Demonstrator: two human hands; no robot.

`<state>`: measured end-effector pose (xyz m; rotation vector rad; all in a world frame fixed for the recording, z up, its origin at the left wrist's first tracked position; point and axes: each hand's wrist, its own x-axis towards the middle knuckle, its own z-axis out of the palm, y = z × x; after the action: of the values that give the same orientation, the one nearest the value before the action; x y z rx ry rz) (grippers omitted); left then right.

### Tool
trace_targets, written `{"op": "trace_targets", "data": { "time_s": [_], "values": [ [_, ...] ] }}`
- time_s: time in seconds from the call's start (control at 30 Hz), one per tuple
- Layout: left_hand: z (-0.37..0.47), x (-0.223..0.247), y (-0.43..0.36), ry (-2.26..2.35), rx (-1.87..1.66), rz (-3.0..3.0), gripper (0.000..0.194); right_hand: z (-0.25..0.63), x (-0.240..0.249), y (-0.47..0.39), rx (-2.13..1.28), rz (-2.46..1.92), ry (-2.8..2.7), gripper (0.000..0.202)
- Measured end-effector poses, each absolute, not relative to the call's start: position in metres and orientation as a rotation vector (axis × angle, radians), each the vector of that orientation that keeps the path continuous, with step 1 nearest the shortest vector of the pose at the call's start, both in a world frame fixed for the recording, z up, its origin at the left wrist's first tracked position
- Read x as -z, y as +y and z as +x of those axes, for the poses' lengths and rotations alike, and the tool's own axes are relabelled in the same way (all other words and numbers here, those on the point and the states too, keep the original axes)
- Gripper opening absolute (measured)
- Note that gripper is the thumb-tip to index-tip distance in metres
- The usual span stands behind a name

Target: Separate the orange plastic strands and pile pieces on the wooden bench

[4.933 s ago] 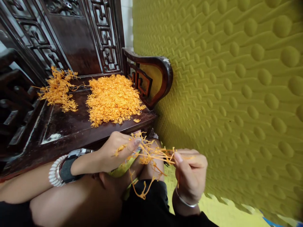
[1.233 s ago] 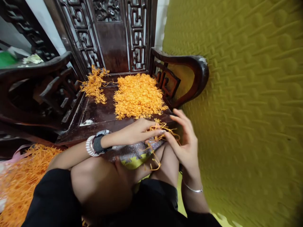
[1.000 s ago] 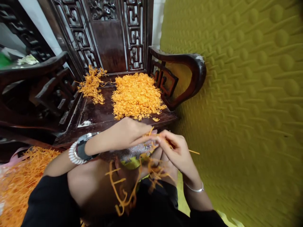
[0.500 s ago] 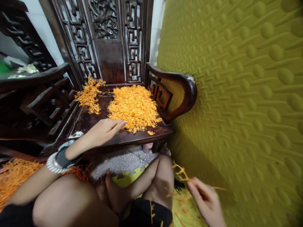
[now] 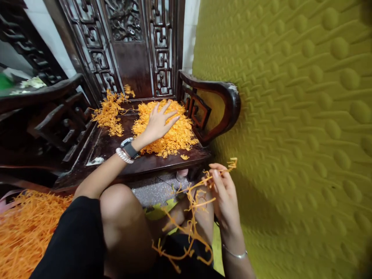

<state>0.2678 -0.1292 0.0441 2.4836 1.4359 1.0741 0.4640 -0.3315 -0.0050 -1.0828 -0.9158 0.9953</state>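
My left hand (image 5: 159,123), with a watch (image 5: 130,148) and a pale coiled bracelet (image 5: 124,155) on its wrist, is open. Its fingers spread over a dense pile of small orange curly pieces (image 5: 180,133) on the wooden chair's seat (image 5: 151,164); whether it presses on them I cannot tell. Lower right, my right hand (image 5: 225,193) is closed on a tangle of thin, branching orange strands (image 5: 192,228). The strands dangle below the fingers over my lap, and a short end sticks out past the fingertips.
A looser orange heap (image 5: 109,116) lies at the seat's left back. Long orange strands (image 5: 31,236) fill the lower left corner. The curved armrest (image 5: 229,104) and a padded yellow-green wall (image 5: 290,135) bound the right side. A carved backrest (image 5: 132,69) stands behind.
My left hand has moved forward from the seat's front edge onto the pile, fingers spreading. My right hand has risen leftward with the strands. A small orange piece now appears above the looser heap.
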Motion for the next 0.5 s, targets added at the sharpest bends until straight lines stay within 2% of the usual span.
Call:
{"op": "trace_targets", "data": {
  "time_s": [0.1, 0.23, 0.33, 0.5],
  "values": [
    [0.282, -0.048, -0.168, 1.082, -0.980, 2.412, 0.054, 0.460, 0.001, -0.321, -0.988, -1.020, -0.895, 0.020],
    [0.293, -0.041, -0.219, 0.569, -0.542, 2.011, 0.054, 0.453, -0.004, -0.316, -0.912, -1.002, -0.886, 0.020],
    [0.294, -0.031, -0.238, 0.419, -0.287, 1.913, 0.055, 0.453, -0.008, -0.316, -0.948, -0.993, -0.825, 0.024],
    [0.285, -0.018, -0.237, 0.457, -0.175, 1.872, 0.023, 0.463, -0.010, -0.315, -1.163, -0.963, -0.761, 0.033]
  ]
}}
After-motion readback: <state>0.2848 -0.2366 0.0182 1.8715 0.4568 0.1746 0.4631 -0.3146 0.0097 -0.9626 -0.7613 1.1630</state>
